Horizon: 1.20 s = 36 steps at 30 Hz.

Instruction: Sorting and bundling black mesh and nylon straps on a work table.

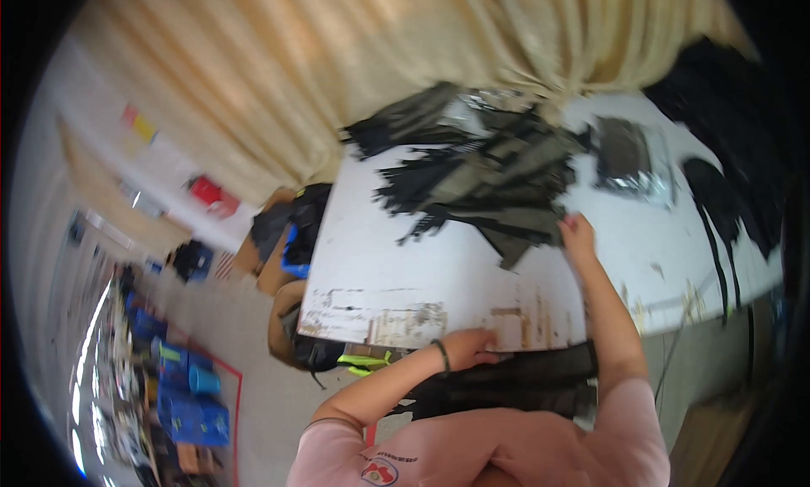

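Observation:
A fanned pile of black and olive cut fabric pieces (pixel 498 170) with jagged ends lies on the white table (pixel 354 251). At the pile's near right corner, my right hand (pixel 577 234) is closed, its fingertips pinching the edge of an olive fabric piece. My left hand (pixel 471 349), with a dark band at the wrist, is at the table's near edge, fingers apart and pointing right; nothing shows in it. Below that edge, in front of my body, hangs dark sheer fabric (pixel 515 381), partly hidden by my arm and shirt.
A clear plastic bag with dark folded cloth (pixel 624 149) lies right of the pile. Black fabric with straps (pixel 717 192) drapes over the table's right end. Beige curtains (pixel 422 40) hang behind. Boxes with dark cloth (pixel 283 242) and blue crates (pixel 194 411) stand on the left.

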Tool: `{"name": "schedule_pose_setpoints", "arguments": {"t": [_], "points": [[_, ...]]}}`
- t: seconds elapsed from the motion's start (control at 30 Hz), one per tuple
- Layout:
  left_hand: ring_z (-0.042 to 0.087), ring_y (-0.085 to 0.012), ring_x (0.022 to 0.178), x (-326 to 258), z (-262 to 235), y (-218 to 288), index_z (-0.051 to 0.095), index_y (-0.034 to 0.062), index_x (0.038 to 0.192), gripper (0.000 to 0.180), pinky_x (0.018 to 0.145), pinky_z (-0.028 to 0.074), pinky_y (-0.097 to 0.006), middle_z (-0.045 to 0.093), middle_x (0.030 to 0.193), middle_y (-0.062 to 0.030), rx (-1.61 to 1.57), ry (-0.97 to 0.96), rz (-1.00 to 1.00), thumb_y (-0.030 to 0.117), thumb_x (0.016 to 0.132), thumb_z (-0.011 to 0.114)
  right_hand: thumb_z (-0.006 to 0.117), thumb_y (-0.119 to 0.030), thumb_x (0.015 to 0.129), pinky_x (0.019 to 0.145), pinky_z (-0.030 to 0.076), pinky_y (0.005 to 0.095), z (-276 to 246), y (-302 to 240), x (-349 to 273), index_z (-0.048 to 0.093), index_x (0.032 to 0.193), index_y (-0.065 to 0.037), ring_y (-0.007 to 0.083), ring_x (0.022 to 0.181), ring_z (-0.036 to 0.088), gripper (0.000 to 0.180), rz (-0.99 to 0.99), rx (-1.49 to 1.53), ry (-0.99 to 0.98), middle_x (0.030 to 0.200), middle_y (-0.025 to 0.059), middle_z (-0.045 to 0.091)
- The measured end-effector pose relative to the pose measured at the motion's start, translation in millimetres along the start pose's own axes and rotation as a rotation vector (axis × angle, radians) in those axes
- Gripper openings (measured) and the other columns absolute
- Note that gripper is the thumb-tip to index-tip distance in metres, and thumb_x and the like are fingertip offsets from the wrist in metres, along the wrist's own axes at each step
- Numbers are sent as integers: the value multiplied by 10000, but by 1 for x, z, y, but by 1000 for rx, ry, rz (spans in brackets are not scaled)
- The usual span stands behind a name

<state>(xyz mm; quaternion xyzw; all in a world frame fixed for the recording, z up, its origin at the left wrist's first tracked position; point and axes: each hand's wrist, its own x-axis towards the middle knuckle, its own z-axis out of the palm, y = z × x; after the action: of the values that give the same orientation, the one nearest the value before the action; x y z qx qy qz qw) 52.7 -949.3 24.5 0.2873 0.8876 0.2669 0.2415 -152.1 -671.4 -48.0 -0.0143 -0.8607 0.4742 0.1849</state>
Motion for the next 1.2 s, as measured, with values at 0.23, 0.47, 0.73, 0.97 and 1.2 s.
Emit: {"name": "schedule_pose_setpoints", "arguments": {"t": [0.23,0.47,0.73,0.97,1.2], "points": [[377,-339,1198,51,-45,28,447,52,1222,601,1019,260,-487,427,1252,-184,137,718,450,82,656,647,547,-45,830,685,436,305,-82,-108,-131,496,841,-1,189,715,542,68,-230,240,-411,743,113,551],[557,-330,760,77,-7,45,531,51,762,196,662,419,-428,583,770,-122,-142,529,111,233,776,600,605,-19,765,766,421,316,-79,-101,-164,477,993,-13,209,821,520,261,-156,213,-254,911,128,530],[562,-307,623,80,-4,35,538,50,767,294,560,425,-401,579,655,-108,-246,518,91,316,749,660,528,15,788,854,421,383,-64,-111,-178,431,1169,21,375,978,539,393,-248,40,-260,1060,220,532],[529,-213,559,69,-2,27,525,51,751,286,514,408,-341,556,617,-68,-415,445,86,203,662,751,536,-8,814,623,457,392,-78,-128,-161,518,1090,-73,357,727,602,284,-171,-130,-473,790,211,597],[530,-262,576,60,-1,40,510,59,744,240,538,408,-354,547,625,-88,-362,371,196,160,674,717,585,-34,791,586,439,368,-93,-136,-150,570,814,-3,324,656,574,42,-394,-47,-472,697,187,568]]}}
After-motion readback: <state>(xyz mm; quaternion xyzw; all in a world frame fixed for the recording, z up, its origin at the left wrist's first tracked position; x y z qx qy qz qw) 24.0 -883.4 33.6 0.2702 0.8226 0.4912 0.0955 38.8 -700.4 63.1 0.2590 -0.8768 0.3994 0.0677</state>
